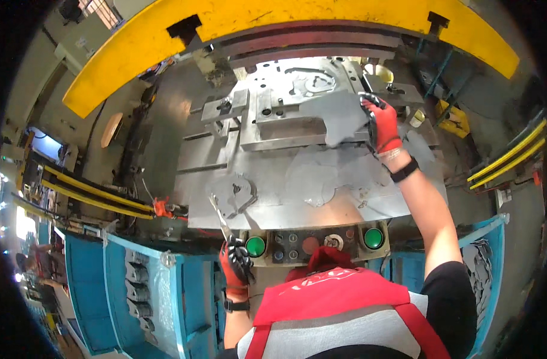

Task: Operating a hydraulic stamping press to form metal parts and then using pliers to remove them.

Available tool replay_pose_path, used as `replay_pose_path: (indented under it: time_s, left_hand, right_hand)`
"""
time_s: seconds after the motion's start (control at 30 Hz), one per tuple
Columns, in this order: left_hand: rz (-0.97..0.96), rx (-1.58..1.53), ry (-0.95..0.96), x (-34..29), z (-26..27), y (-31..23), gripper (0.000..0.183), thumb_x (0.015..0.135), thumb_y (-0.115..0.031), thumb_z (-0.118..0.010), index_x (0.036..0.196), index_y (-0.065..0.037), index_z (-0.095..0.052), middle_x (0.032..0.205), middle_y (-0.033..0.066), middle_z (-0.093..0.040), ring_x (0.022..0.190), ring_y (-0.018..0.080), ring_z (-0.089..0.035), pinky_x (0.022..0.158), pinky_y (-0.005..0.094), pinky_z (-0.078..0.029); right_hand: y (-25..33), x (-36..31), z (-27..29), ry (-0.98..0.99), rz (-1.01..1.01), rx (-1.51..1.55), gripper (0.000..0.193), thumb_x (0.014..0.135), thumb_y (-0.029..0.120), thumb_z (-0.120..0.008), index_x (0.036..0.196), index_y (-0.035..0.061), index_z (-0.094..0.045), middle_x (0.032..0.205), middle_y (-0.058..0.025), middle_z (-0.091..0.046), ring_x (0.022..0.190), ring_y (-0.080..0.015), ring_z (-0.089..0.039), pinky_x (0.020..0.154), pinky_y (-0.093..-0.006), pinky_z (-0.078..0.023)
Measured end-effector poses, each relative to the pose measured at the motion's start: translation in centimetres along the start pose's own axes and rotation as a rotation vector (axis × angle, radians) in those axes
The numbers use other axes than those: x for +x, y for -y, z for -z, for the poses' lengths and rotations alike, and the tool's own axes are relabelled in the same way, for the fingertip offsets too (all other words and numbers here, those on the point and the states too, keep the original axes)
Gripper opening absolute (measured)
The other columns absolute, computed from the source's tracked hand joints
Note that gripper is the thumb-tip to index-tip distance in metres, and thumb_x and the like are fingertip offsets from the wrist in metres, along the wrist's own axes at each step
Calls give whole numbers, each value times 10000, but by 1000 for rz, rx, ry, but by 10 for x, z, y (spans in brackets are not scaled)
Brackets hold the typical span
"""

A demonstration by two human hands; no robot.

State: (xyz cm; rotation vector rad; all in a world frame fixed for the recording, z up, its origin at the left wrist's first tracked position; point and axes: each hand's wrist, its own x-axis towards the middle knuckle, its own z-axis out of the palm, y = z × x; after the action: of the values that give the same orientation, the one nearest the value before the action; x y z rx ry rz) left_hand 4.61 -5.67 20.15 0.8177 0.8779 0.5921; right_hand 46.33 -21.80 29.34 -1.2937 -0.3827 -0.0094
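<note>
Irregular grey metal sheet (340, 116), pinched in my right grip (384, 124), overlaps the silvery die block (272, 97), not yet released; nearside, my left grip (236, 263) clasps silver tongs (222, 221).

Red vest (351, 293): white lettering (325, 279) across the cloth, slanted and foreshortened; wording not legible with confidence. Control panel (301, 234): tiny pale marks around the knobs (293, 254), too small to read. Grey box (76, 52), upper left: apparent small label, blurred. Readable numbers or signs: none.
</note>
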Motion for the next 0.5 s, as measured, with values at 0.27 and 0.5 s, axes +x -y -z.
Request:
replay_pose_path:
  time_s: [0.27,0.5]
  left_hand:
    - [-39,30,7,-15,-1,2,304,897,-337,-483,753,-73,-531,491,0,-444,353,73,-391,328,211,-313]
    - [-13,26,-145,-26,18,4,313,888,-371,-482,813,-70,-523,524,7,-451,366,88,-405,334,221,-335]
  right_hand:
    - [-79,119,-39,-284,64,-306,230,698,138,-671,841,-39,-633,748,-147,-654,671,-200,-601,666,-317,-450]
    - [-84,127,-83,-151,-4,-712,281,662,169,-622,867,-24,-629,852,-226,-637,818,-377,-616,723,-401,-478]
